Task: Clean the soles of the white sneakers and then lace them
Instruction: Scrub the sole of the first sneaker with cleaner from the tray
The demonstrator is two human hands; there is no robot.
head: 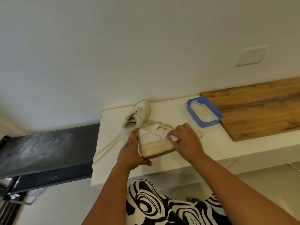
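A white sneaker [151, 140] lies on its side on the white counter [215, 143], its yellowed sole edge facing me. My left hand [132, 153] grips its heel end. My right hand [186, 142] presses a small white wad [173, 138] against the sneaker's side near the toe. The second white sneaker [138, 115] stands upright just behind, toe pointing to the wall. Loose cream laces [105, 148] trail from the shoes to the counter's left edge and hang over it.
A blue rectangular tub [191, 109] holding white cleaning stuff sits at the back right, touching a wooden board [259, 111]. A dark shelf [45, 151] stands lower at the left. My patterned black-and-white clothing [162, 205] is below the counter's front edge.
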